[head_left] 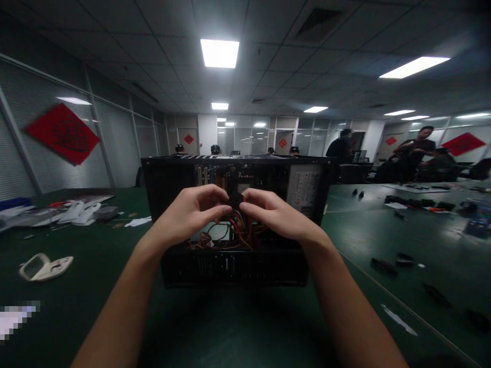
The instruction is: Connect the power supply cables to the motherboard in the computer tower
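Observation:
A black computer case (233,268) lies on the green table, its open side facing me. Inside, red, yellow and black cables (240,232) run below a board, and a labelled grey power supply (305,191) fills the right end. My left hand (192,212) and my right hand (274,212) meet near the middle of the opening. Between their fingertips is a small dark part (236,199), pinched from both sides. Its shape is hard to make out against the dark interior.
Papers and plastic bags (82,212) lie at the left, with a white clamshell object (48,268) nearer. Dark loose parts (387,266) and a white strip (399,319) are on the right. People (416,151) are in the background beyond the table.

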Action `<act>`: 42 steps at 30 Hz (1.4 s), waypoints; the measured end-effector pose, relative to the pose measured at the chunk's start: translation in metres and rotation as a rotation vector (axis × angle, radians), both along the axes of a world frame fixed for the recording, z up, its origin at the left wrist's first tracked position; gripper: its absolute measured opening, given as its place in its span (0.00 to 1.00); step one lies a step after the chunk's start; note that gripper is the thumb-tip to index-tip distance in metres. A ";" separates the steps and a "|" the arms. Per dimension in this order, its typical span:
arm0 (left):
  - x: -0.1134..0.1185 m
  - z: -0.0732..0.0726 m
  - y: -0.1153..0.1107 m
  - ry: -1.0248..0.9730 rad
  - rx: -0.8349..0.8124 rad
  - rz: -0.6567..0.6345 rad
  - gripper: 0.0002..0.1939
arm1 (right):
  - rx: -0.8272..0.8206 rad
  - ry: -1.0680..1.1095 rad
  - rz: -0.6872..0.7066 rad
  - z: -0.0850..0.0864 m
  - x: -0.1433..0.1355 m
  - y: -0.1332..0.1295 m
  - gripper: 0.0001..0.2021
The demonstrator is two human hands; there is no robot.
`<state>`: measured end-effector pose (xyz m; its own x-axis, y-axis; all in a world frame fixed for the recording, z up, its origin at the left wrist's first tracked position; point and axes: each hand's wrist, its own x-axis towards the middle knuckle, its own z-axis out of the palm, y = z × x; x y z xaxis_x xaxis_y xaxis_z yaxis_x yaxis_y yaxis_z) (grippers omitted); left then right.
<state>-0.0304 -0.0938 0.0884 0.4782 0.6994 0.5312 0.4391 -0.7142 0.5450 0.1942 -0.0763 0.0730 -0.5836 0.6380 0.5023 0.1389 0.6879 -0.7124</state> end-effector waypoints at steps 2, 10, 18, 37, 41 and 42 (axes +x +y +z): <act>0.002 0.003 -0.009 -0.022 0.012 -0.049 0.24 | -0.016 0.089 -0.021 0.007 0.002 -0.009 0.13; 0.008 0.003 -0.013 -0.023 0.193 -0.018 0.27 | 0.031 0.147 -0.094 0.014 0.004 -0.020 0.12; 0.009 0.006 -0.019 0.080 0.330 0.020 0.33 | 0.097 0.078 -0.130 0.015 0.002 -0.027 0.13; 0.012 0.003 -0.013 0.120 0.551 0.113 0.28 | 0.133 0.184 -0.045 0.007 -0.016 -0.024 0.21; 0.011 0.003 -0.013 0.133 0.558 0.124 0.28 | 0.108 0.196 -0.052 0.005 -0.018 -0.023 0.21; 0.011 0.003 -0.013 0.134 0.558 0.125 0.29 | 0.102 0.198 -0.053 0.005 -0.018 -0.023 0.21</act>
<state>-0.0196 -0.1068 0.0915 0.4986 0.3871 0.7756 0.5776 -0.8156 0.0357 0.1762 -0.0988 0.0778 -0.4343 0.6049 0.6675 0.0405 0.7533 -0.6564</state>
